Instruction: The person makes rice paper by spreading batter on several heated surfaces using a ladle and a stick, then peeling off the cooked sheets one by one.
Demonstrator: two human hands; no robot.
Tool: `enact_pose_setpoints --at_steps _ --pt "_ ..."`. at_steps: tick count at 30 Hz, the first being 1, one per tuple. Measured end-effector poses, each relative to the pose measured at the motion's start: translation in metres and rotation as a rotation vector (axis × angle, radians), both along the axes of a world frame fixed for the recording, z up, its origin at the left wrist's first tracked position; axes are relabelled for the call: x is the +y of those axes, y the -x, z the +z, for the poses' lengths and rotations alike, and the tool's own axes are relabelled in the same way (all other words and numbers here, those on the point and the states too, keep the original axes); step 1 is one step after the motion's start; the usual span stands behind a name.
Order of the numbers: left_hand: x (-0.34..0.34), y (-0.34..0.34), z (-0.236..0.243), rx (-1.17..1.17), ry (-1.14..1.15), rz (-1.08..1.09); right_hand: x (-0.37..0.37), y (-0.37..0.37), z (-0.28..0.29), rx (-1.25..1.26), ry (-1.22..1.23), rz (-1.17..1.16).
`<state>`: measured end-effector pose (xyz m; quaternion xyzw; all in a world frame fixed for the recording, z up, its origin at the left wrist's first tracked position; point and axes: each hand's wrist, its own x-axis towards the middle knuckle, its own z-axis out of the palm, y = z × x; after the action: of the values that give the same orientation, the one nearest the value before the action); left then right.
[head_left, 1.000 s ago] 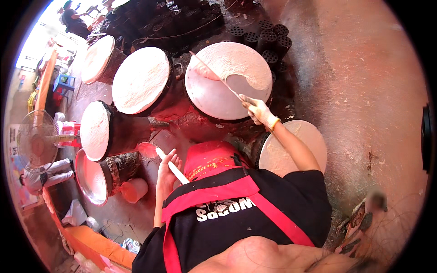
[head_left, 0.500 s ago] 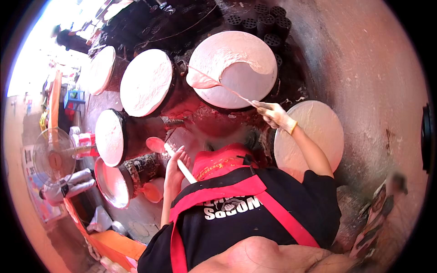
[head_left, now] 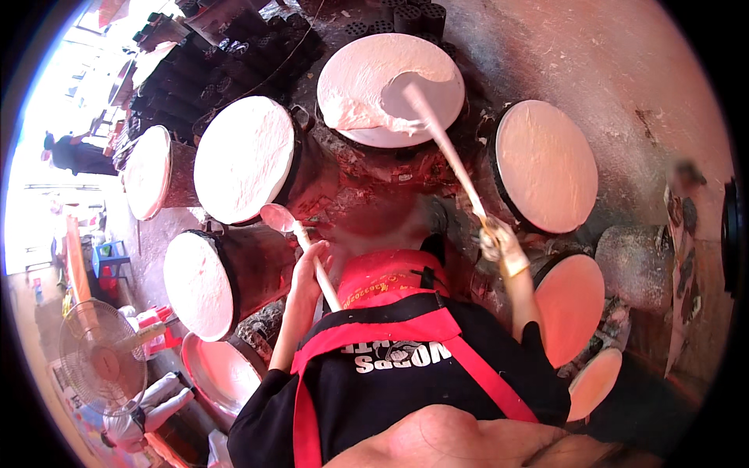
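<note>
My right hand (head_left: 503, 248), in a pale glove with a yellow cuff, is closed round the lower end of a long, thin spatula (head_left: 449, 148). Its blurred far end reaches over the round griddle (head_left: 452, 109) straight ahead. A pale layer of batter (head_left: 355, 74) covers much of that griddle, with a smoother curved patch near the spatula. My bare left hand (head_left: 310, 269) grips the white handle of a ladle (head_left: 278, 218), whose pinkish bowl points forward and left, away from the griddles' tops. The handle's near end rests by my red apron (head_left: 382, 277).
Several drum-shaped stoves with round tops curve around me, including a left one (head_left: 246, 160) and a right one (head_left: 546, 166). Black perforated coal cylinders (head_left: 421, 19) stand behind. At left are a fan (head_left: 101, 355), a blue stool (head_left: 111, 261) and a person in dark clothes (head_left: 82, 156).
The right hand has drawn back toward me and right, swinging the spatula from across the griddle to pointing away from me. The view has shifted, bringing more stoves at right into sight.
</note>
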<state>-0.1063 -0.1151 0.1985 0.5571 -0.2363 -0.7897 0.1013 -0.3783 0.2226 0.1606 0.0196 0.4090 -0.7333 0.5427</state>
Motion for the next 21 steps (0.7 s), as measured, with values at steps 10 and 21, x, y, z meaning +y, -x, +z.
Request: enact_pose_setpoints --at_steps 10,21 --pt "0.024 -0.156 0.010 0.001 0.072 0.179 -0.409 -0.075 -0.028 0.374 -0.121 -0.400" --pt "0.035 -0.178 -0.014 0.032 -0.018 0.149 -0.298 -0.094 -0.020 0.259 -0.236 -0.459"
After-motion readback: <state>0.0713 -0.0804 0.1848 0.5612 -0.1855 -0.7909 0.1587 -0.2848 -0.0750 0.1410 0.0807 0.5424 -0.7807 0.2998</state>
